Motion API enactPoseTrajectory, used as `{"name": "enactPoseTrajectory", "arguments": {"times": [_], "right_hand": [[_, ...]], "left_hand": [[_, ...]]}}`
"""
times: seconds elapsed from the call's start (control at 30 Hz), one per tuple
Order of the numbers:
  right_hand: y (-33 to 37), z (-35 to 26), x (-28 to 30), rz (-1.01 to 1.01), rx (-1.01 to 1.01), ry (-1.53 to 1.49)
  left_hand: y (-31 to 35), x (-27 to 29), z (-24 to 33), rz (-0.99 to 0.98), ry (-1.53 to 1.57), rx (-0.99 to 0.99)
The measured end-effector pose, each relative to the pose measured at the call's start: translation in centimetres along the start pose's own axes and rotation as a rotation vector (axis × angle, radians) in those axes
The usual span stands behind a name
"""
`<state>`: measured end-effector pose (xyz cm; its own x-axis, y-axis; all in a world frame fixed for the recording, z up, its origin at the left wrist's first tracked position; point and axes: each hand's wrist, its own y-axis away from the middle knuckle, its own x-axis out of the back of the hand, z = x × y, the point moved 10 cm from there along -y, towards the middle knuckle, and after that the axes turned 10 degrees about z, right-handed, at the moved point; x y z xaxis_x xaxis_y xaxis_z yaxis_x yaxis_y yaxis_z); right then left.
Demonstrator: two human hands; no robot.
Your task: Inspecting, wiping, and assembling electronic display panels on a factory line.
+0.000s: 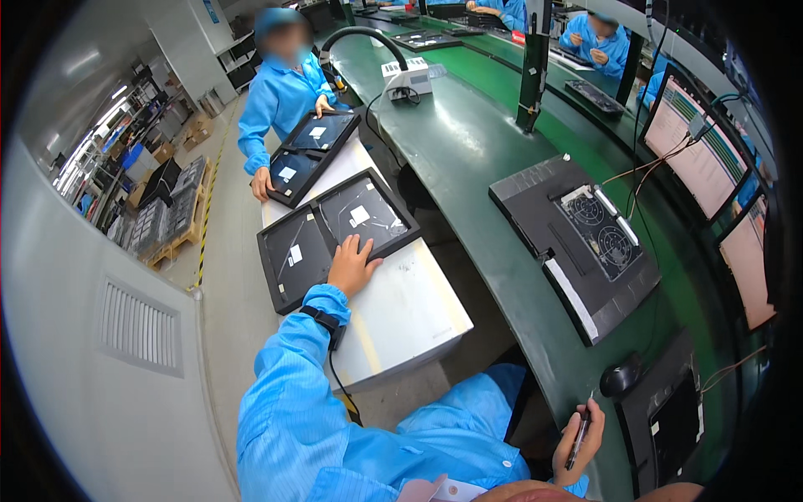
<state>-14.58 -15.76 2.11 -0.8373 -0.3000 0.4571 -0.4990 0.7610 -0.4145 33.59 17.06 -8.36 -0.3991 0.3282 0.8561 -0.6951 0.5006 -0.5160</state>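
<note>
While the right hand [587, 439] holds a dark pen [575, 450] at the near right, near a black mouse [621, 376], the left hand [355, 268] lies over the near side of a black two-section tray [401, 242], fingers loosely spread. That tray rests on a white table [418, 305] at the left; beyond it, a co-worker [280, 96] in blue holds a similar tray [329, 162] two-handed.

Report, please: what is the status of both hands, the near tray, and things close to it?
Left hand on near black tray. Right hand holding pen. Tray lying on white table. Second tray, held by co-worker, close beyond it.
</note>
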Motion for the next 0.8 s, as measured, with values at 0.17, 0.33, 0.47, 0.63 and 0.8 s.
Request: {"name": "enactPoseTrajectory", "arguments": {"times": [0.17,0.33,0.47,0.63,0.8], "right_hand": [[-1.6,-3.6,0.6,-0.012,0.283,0.303],[-3.6,-1.5,2.7,-0.025,0.293,0.72],[-3.8,0.7,3.8,0.022,0.244,0.79],[-3.2,1.3,4.6,0.073,0.18,0.717],[1.2,0.1,12.4,0.251,0.199,0.593]], "left_hand": [[-1.9,0.2,-2.6,0.046,0.095,-0.119],[-4.9,-4.7,-5.1,-0.449,-0.245,0.14],[-9.2,3.1,10.5,0.075,0.417,-0.091],[-1.0,13.6,37.8,0.129,0.865,-0.6],[4.9,18.4,51.8,-0.017,1.16,-0.833]]}}
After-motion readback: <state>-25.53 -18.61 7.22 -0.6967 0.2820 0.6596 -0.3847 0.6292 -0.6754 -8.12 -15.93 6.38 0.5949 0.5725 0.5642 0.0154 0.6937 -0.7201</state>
